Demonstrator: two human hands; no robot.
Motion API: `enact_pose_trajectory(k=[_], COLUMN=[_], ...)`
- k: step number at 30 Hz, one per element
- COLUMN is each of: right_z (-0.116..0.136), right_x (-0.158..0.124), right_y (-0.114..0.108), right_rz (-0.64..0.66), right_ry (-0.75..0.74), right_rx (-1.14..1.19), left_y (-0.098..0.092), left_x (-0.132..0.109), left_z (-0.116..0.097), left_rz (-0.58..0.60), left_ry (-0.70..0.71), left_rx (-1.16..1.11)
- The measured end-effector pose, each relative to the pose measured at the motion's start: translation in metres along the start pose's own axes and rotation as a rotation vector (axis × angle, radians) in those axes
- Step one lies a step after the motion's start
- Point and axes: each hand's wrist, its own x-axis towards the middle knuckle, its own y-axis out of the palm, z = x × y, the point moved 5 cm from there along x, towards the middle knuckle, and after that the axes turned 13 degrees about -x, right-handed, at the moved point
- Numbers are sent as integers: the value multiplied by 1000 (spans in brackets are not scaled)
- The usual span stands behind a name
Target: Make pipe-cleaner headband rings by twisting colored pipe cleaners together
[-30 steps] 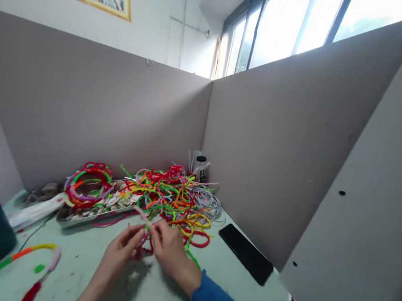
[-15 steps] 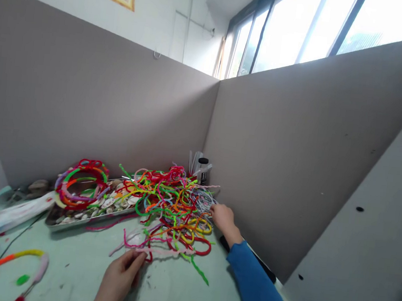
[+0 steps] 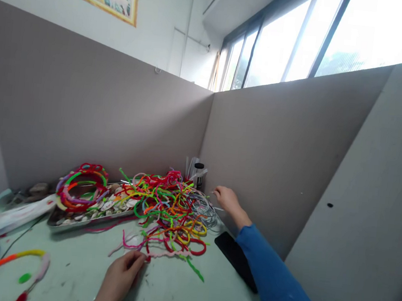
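A tangled heap of colourful pipe cleaners [image 3: 166,204] covers the middle of the table, with loops of grey wire [image 3: 205,211] along its right side. At the heap's near edge, my left hand [image 3: 121,274] is closed in a pinch, a small red pipe cleaner end [image 3: 148,259] showing at its fingertips. Beside those fingertips a pale pink pipe cleaner [image 3: 172,254] lies on the table. My right hand [image 3: 228,200], also pinched closed, is held just above and right of the grey wire. What its fingers hold, if anything, is too small to make out.
Left of the heap, a metal tray [image 3: 67,228] holds shells and a stack of colourful rings [image 3: 82,188]. A black phone-like slab [image 3: 235,257] lies under my right forearm. A black-capped bottle [image 3: 199,175] stands in the corner between grey partitions [image 3: 259,142].
My right hand has lifted away from the grey wire, up and to the right, uncovering more of the black slab. My left hand has barely moved. The view has tilted slightly.
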Motion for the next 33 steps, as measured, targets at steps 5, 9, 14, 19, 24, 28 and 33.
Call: enact_pose_trajectory(k=[5, 9, 14, 19, 24, 28, 33], right_z=[16, 71, 177, 216, 216, 214, 199], right_x=[-17, -63, -143, -162, -164, -168, -150], right_y=[-39, -41, -10, 20, 37, 46, 45], right_rz=[-174, -260, -435, -336, -311, -284, -286], right_ry=[-28, -167, -790, -832, -778, -722, -606], right_rx=[143, 279, 419, 386, 424, 449, 507], left_y=[3, 4, -6, -21, -28, -41, -44], left_x=[3, 4, 0, -2, -1, -3, -8], left_z=[6, 11, -4, -24, -23, -32, -40], left_rz=[83, 75, -18, -81, -100, -173, -171], left_ry=[13, -6, -68, 24, 80, 223, 182], left_rx=[-47, -106, -408, -659, -559, -276, 47])
